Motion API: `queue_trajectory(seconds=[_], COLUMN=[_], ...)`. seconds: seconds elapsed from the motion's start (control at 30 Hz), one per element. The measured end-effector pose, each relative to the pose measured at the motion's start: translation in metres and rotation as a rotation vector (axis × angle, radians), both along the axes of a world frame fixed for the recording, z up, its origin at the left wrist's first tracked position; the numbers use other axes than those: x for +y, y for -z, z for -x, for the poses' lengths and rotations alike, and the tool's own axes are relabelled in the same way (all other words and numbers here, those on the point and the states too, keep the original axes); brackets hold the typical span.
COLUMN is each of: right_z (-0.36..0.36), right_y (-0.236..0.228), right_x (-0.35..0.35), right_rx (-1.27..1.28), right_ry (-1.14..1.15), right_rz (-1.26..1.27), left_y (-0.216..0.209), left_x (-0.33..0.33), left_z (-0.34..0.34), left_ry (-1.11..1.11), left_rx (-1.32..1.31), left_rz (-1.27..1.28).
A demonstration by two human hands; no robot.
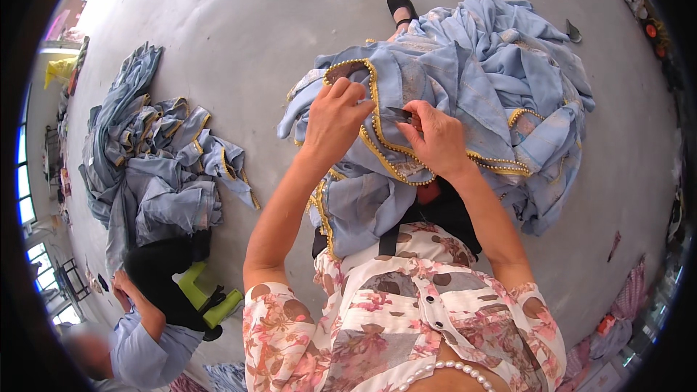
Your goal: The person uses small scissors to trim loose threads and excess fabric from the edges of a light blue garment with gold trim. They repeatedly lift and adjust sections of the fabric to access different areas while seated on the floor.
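Observation:
A large heap of light blue cloth (472, 94) with gold beaded trim (375, 94) lies across my lap and spreads over the floor ahead. My left hand (336, 120) is closed in a pinch on the cloth, at the trimmed edge. Close to its right, my right hand (437, 134) is closed around small dark thread snips (397, 112). The snips' tips point left toward the trim, over the cloth. The fingers partly cover the snips, so I cannot tell whether they touch a thread.
On the left, another person (156, 341) sits low by a second pile of blue, gold-trimmed cloth (160, 167), near a lime-green stool (192, 287). A black shoe (401, 7) shows beyond my heap. Grey floor (268, 22) surrounds both piles. Pink checked cloth (630, 290) lies far right.

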State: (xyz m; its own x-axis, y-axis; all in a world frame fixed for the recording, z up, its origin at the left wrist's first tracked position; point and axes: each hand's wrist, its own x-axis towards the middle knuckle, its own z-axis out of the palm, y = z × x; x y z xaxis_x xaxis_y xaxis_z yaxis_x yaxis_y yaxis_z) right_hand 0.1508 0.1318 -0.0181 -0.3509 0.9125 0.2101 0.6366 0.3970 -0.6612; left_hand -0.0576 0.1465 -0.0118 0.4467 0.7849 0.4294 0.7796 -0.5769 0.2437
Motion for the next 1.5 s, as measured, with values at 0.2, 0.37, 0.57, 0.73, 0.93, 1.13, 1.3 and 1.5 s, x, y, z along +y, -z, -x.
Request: queue_trajectory(seconds=[0.2, 0.37, 0.57, 0.73, 0.93, 1.13, 1.3, 1.5], right_z=[0.009, 0.013, -0.001, 0.023, 0.073, 0.076, 0.079, 0.074], right_y=[0.014, 0.019, 0.020, -0.001, 0.004, 0.022, 0.026, 0.007], right_x=[0.002, 0.004, 0.011, 0.002, 0.030, 0.036, 0.026, 0.020], right_rx=[-0.099, -0.149, 0.581, 0.385, 0.300, 0.527, 0.807, 0.904], right_ry=[-0.038, -0.028, 0.280, 0.108, 0.080, -0.034, -0.071, -0.084], right_rz=[-0.036, -0.017, 0.254, 0.288, 0.287, 0.493, 0.726, 0.883], left_y=[-0.008, -0.011, -0.017, 0.011, 0.032, 0.035, 0.027, 0.015], left_x=[0.003, 0.006, 0.003, -0.021, -0.036, -0.033, -0.042, -0.050], left_z=[-0.007, -0.011, 0.062, 0.102, 0.044, 0.020, 0.010, 0.008], left_ry=[-0.011, -0.033, -0.660, -0.831, -0.670, -0.593, -0.449, -0.222], left_rx=[-0.035, -0.115, -1.171, -1.391, -1.147, -1.032, -1.272, -1.682], left_rz=[0.000, -0.013, 0.081, 0.082, 0.389, 0.421, 0.796, 0.949])
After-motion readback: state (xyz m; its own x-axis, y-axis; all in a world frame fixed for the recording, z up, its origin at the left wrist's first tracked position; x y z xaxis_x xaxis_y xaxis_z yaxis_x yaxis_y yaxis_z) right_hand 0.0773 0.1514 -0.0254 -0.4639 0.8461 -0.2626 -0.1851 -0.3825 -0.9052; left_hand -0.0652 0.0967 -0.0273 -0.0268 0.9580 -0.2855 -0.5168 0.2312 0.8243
